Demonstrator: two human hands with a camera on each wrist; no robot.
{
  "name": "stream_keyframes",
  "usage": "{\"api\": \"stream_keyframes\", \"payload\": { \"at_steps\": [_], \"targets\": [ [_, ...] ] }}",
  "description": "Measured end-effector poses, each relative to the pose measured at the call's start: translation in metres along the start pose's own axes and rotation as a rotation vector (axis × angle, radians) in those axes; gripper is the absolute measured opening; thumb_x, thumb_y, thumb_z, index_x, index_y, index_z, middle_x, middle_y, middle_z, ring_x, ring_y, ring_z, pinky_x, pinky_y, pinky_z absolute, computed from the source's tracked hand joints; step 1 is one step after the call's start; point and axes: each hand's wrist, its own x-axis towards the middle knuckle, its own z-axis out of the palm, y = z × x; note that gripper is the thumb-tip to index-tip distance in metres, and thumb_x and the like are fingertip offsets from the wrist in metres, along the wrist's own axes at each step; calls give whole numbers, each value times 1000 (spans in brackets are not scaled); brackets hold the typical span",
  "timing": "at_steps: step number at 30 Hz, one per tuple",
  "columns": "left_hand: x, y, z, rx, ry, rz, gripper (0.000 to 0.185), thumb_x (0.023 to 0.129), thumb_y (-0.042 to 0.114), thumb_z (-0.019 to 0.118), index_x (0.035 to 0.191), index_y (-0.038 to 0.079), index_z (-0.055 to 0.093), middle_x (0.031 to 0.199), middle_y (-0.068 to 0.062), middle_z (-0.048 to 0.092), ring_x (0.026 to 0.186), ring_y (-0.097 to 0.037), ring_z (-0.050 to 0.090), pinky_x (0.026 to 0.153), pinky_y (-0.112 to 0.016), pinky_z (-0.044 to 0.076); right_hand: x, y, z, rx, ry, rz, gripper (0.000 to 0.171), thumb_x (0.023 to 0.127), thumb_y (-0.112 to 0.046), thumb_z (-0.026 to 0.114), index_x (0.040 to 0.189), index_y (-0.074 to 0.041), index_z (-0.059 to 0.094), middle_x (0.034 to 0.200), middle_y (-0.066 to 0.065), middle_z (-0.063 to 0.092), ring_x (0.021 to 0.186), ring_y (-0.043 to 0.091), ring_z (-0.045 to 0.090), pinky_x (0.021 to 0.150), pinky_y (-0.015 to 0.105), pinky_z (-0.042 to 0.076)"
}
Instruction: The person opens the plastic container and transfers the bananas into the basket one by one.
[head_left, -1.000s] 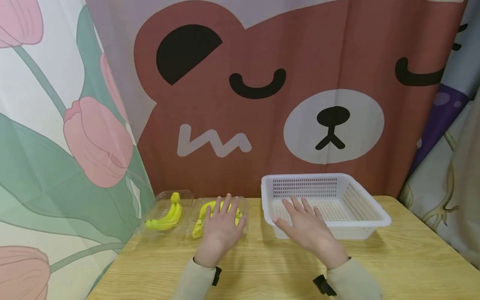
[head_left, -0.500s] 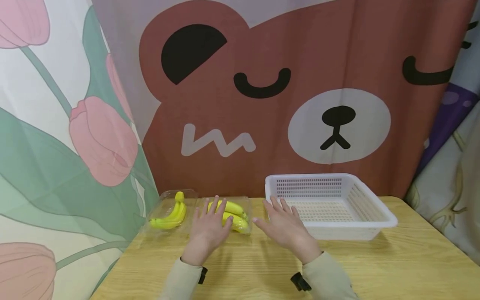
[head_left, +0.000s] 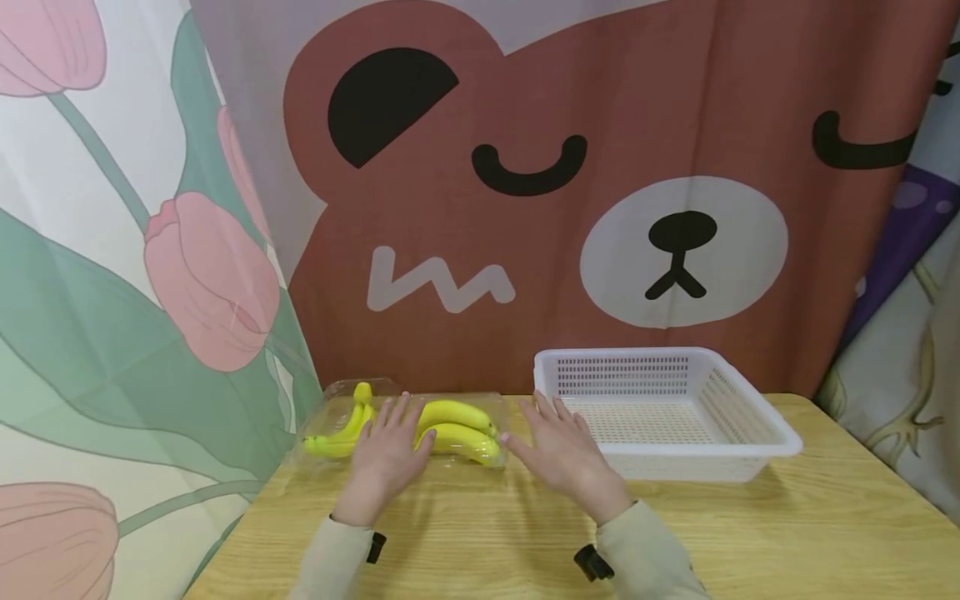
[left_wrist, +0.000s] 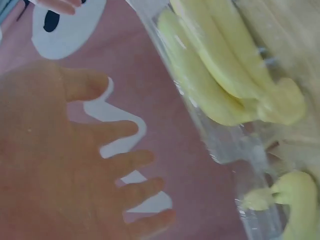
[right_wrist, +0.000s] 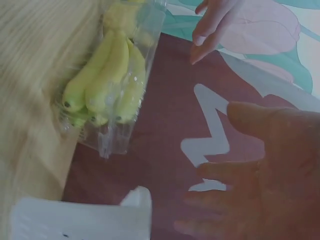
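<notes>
Both hands had shifted leftward since the earlier views. The left hand (head_left: pixel 386 454), which a second before had lain over the right-hand bunch of yellow plastic bananas (head_left: pixel 456 430), now sat further left, between that bunch and the left-hand bunch of smaller yellow bananas (head_left: pixel 339 433), so that the right-hand bunch showed almost whole. The right hand (head_left: pixel 558 450), earlier in front of the white perforated plastic basket (head_left: pixel 738 417), had drawn clear of it and stood just beside the right end of the right-hand bunch.

Both hands were flat and spread, fingers straight and parted, holding nothing. The left wrist view showed the left palm wide and the bananas just beyond the fingertips; whether the fingers touched the packaging could not be told.

The two bunches lay in clear, thin plastic clamshell trays (head_left: pixel 491 404), glossy and slightly crumpled, set side by side at the rear left of the pale wood-grain bench (head_left: pixel 750 542). The bananas were smooth, curved and uniformly bright yellow, with dark tips at one end. The basket was rectangular, shallow, with slotted walls, a rolled rim and a perforated floor; it stood at the rear right, apart from the trays.

Behind the bench hung a soft brown fabric curtain printed with a bear face (head_left: pixel 585 192), and to the left a curtain with pink tulips (head_left: pixel 210 283). Beige sleeves (head_left: pixel 645 558) covered both forearms.
</notes>
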Motion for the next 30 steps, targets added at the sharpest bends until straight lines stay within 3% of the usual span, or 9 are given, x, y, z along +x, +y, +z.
{"api": "stream_keyframes", "payload": {
  "at_steps": [7,11,18,23,30],
  "targets": [
    [8,-22,7,-138,16,87,64,97,44,58,151,15,40,159,-16,26,144,-41,22,106,-65,31,11,4,18,71,106,-152,63,102,-42,51,155,-13,33,161,10,20,147,34,15,116,53,19],
    [10,-34,12,-210,-7,124,68,95,46,63,152,18,38,160,-14,23,146,-39,18,108,-63,30,17,5,33,121,105,-202,62,101,-38,55,154,-15,34,162,6,18,148,30,16,115,54,24],
    [10,-47,19,-330,-85,122,72,91,37,70,152,12,39,162,-14,18,147,-40,11,110,-64,23,20,9,54,122,80,-234,62,99,-29,60,152,-6,36,163,7,13,146,33,18,114,54,22],
    [11,-53,26,-386,-129,112,71,91,33,72,150,9,41,161,-17,18,145,-42,15,109,-65,25,22,14,67,103,60,-236,60,98,-23,62,151,-4,38,162,12,15,144,37,23,114,55,23],
    [12,-56,32,-395,-130,114,72,89,29,75,150,9,41,161,-17,19,144,-40,21,109,-63,28,22,19,73,107,15,-230,56,100,-16,59,150,-3,38,158,20,23,137,41,37,109,54,33]
  ]
}}
